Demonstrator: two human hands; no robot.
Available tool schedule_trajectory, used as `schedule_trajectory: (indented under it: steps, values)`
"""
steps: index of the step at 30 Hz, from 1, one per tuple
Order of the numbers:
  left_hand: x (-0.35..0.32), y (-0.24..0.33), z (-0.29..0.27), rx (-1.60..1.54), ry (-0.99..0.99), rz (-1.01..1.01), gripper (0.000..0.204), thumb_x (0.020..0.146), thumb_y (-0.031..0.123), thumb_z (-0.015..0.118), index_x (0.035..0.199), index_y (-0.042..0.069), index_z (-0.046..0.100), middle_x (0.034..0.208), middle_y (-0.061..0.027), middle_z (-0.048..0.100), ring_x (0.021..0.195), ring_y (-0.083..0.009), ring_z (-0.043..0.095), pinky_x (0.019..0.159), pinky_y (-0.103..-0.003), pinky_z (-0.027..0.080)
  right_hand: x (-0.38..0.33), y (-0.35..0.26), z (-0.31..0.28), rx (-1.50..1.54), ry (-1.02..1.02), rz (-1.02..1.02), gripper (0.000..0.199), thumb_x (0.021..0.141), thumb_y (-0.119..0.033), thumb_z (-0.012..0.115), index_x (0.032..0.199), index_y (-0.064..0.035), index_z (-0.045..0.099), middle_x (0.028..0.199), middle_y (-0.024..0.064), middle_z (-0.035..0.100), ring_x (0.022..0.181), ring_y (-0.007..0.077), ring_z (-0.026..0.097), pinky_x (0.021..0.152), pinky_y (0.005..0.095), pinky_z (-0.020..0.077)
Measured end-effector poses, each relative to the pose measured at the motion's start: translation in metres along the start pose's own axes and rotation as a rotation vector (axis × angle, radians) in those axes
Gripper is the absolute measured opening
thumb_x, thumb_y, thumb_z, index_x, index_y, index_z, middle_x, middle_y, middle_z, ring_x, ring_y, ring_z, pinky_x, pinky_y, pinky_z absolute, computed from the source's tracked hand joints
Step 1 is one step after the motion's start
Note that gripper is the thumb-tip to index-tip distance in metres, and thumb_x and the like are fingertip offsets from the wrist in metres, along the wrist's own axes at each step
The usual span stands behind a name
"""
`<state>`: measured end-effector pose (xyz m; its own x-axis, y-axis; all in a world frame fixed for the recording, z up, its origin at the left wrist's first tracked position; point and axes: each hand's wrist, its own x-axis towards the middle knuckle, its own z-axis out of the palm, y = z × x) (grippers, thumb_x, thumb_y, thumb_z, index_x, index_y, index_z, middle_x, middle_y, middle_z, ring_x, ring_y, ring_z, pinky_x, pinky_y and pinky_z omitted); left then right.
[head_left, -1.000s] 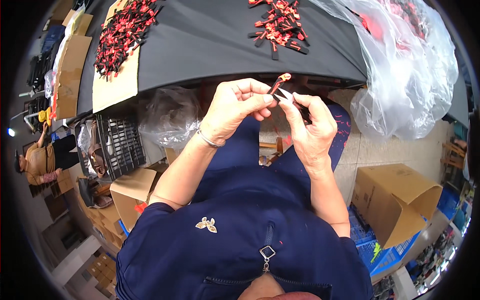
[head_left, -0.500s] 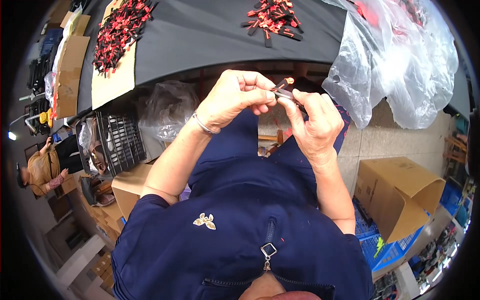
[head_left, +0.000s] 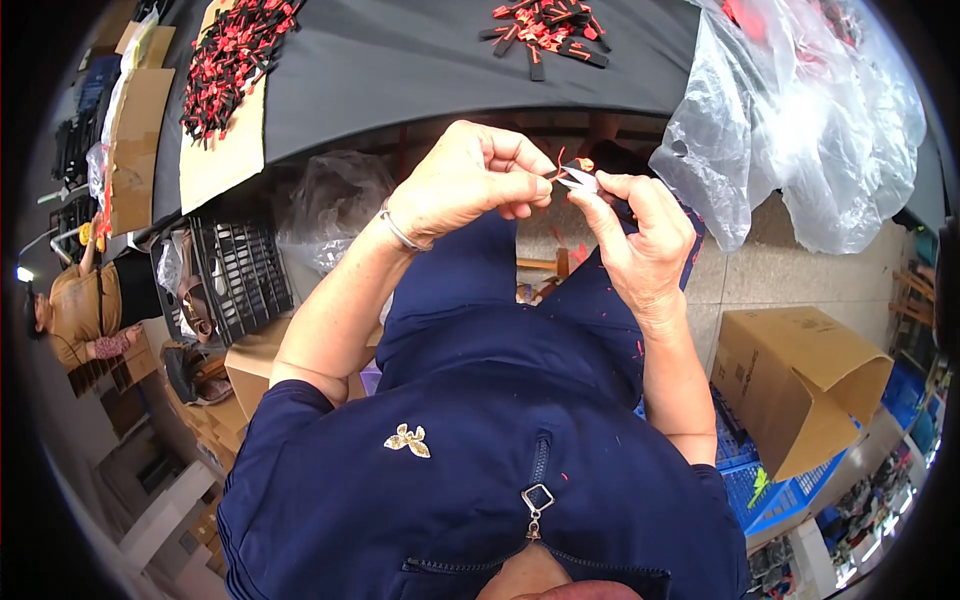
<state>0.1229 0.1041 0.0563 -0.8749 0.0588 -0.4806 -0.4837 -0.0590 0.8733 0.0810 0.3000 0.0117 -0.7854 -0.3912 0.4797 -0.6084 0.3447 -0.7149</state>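
My left hand is closed in a pinch on a small black strap piece with red trim, and a thin red thread stands up from it. My right hand is closed around a pair of thread snips. Their pale pointed blades are parted and lie right at the piece, beside my left fingertips. The snips' handles are mostly hidden in my right palm. Beyond my hands, a small pile of similar black-and-red pieces lies on the black-covered table.
A larger heap of such pieces rests on cardboard at the far left. Clear plastic bags hang over the table's right side. A black crate stands left, an open carton right. Another person is at far left.
My hands have drawn slightly apart, and the snips' blades now show parted at the piece. A red thread now stands up from it. The person at far left has raised an arm.
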Motion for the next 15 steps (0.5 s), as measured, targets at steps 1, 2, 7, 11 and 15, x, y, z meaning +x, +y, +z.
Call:
schedule_trajectory:
  steps: [1, 2, 7, 11, 15]
  values:
    - [0.0, 0.001, 0.0, 0.039, 0.012, -0.003, 0.015, 0.08, 0.011, 0.066, 0.09, -0.001, 0.066, 0.074, -0.0052, 0.067, 0.06, -0.0059, 0.059, 0.056, -0.018, 0.047, 0.001, -0.001, -0.001, -0.023, -0.016, 0.005, 0.021, 0.07, -0.016, 0.078, 0.082, -0.0064, 0.064, 0.066, 0.0018, 0.06, 0.056, 0.0156, 0.054, 0.05, 0.0285, 0.0437]
    - [0.0, 0.001, 0.001, 0.039, 0.012, -0.004, 0.015, 0.08, 0.011, 0.066, 0.09, -0.001, 0.066, 0.074, -0.0052, 0.067, 0.06, -0.0059, 0.059, 0.056, -0.018, 0.047, 0.001, 0.0, -0.001, -0.023, -0.017, 0.006, 0.021, 0.07, -0.016, 0.078, 0.082, -0.0064, 0.064, 0.066, 0.0018, 0.06, 0.056, 0.0156, 0.054, 0.05, 0.0285, 0.0437]
    - [0.003, -0.002, 0.0, 0.108, -0.003, 0.036, 0.013, 0.08, 0.011, 0.067, 0.088, 0.0, 0.066, 0.075, -0.0044, 0.067, 0.06, -0.0059, 0.059, 0.056, -0.018, 0.047, -0.001, 0.002, 0.003, -0.057, -0.01, -0.04, 0.02, 0.07, -0.018, 0.078, 0.082, -0.0071, 0.065, 0.066, 0.0014, 0.06, 0.056, 0.0161, 0.053, 0.049, 0.0286, 0.0428]
    - [0.005, 0.0, -0.002, 0.087, -0.011, -0.035, 0.013, 0.077, 0.009, 0.065, 0.087, 0.0, 0.067, 0.074, -0.0061, 0.067, 0.061, -0.0076, 0.06, 0.056, -0.02, 0.049, 0.002, 0.004, 0.002, -0.09, 0.005, -0.104, 0.021, 0.07, -0.019, 0.078, 0.081, -0.0071, 0.066, 0.066, 0.0013, 0.06, 0.055, 0.0161, 0.053, 0.049, 0.0285, 0.0426]
    - [0.012, -0.012, -0.01, -0.089, -0.105, -0.074, 0.014, 0.079, 0.009, 0.064, 0.089, -0.001, 0.066, 0.076, -0.0074, 0.067, 0.061, -0.0079, 0.061, 0.055, -0.019, 0.048, 0.002, 0.008, 0.001, -0.136, -0.012, -0.157, 0.02, 0.07, -0.019, 0.078, 0.08, -0.0072, 0.066, 0.065, 0.0012, 0.06, 0.054, 0.0163, 0.052, 0.049, 0.0287, 0.0425]
